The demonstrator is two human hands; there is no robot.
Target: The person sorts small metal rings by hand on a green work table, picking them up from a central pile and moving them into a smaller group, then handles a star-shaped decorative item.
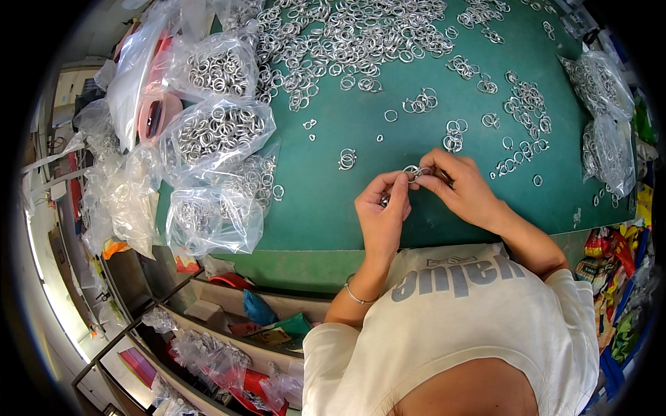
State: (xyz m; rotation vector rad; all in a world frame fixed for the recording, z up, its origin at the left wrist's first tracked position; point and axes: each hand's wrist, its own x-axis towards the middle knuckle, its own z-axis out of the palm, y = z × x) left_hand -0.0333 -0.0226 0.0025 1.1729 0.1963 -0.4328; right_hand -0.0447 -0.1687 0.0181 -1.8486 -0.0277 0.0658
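Note:
My left hand (383, 211) and my right hand (463, 186) meet over the near part of the green table. Between their pinched fingertips are silver metal rings (412, 170); how many, and how they are joined, is too small to tell. Something shiny (384, 200) also shows inside the curled fingers of my left hand. Just beyond the hands lie a small cluster of rings (454, 135) and, to the left, a pair of overlapping rings (347, 159). Single tiny rings (379, 138) are scattered around them.
A large heap of rings (361, 35) covers the far side of the green table (312, 222). Clear plastic bags of rings (218, 132) line the left edge, with more bags (603, 90) at the right. Loose clusters (527, 104) lie at right. Open drawers (229, 312) sit below the left front edge.

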